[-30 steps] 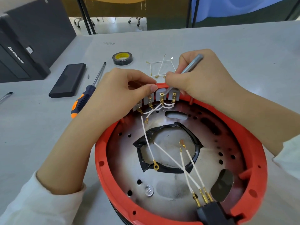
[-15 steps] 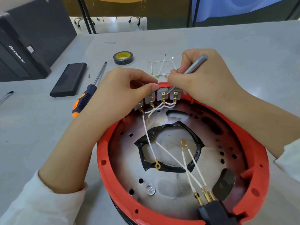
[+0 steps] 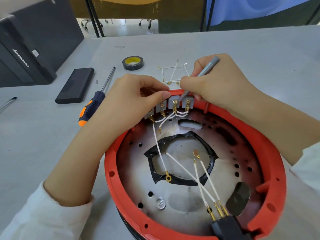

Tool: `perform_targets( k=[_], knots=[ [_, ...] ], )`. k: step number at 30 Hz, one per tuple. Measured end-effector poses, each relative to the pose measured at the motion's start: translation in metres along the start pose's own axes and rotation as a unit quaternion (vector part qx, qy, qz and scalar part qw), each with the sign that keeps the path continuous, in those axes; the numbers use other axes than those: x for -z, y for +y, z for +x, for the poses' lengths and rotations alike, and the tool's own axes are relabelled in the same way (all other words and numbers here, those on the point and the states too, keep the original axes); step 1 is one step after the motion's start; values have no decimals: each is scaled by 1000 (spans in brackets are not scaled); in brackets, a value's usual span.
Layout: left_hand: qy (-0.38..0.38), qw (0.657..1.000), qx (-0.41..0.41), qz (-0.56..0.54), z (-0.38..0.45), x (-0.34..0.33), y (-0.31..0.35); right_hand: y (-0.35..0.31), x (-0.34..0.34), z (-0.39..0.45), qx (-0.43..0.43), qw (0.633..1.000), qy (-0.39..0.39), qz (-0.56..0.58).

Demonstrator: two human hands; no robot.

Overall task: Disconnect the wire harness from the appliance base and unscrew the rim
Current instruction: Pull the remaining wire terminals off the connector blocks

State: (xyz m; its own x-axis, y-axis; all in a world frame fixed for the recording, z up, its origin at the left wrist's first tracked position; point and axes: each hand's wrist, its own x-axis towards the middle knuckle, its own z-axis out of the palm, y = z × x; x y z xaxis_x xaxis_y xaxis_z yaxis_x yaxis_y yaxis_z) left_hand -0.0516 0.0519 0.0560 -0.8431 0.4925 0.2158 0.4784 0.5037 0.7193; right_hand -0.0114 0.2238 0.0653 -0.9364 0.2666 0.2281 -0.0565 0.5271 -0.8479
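Head view: round appliance base with red plastic rim (image 3: 110, 174) lies inverted on grey worktop (image 3: 242, 49). Left hand (image 3: 128, 104) curls over far rim, thumb and fingers pinching at grey terminal blocks (image 3: 173, 103). Right hand (image 3: 220, 84) grips slim grey metal tool (image 3: 207, 66), tip at terminal. White wire harness (image 3: 159, 153) remains attached. Orange-black screwdriver (image 3: 95, 104) lies left of base.

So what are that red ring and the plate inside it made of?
The red ring looks like moulded plastic: matte, uniform colour, with moulded tabs and screw holes. The plate inside seems to be sheet metal: silvery, dully reflective, punched with round holes and darkened in patches, perhaps by heat.
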Motion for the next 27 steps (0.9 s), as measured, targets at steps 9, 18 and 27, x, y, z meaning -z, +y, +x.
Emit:
perform_targets(
  k=[9, 18, 27],
  knots=[
    [-1, 1000, -2, 11, 0, 0, 1, -8, 1, 14, -54, 996, -61, -19],
    [-3, 1000, 2, -2, 0, 0, -1, -1, 0, 1, 27, 999, 29, -25],
    [-4, 1000, 5, -10, 0, 0, -1, 1, -2, 2, 20, 999, 11, -33]
  ],
)
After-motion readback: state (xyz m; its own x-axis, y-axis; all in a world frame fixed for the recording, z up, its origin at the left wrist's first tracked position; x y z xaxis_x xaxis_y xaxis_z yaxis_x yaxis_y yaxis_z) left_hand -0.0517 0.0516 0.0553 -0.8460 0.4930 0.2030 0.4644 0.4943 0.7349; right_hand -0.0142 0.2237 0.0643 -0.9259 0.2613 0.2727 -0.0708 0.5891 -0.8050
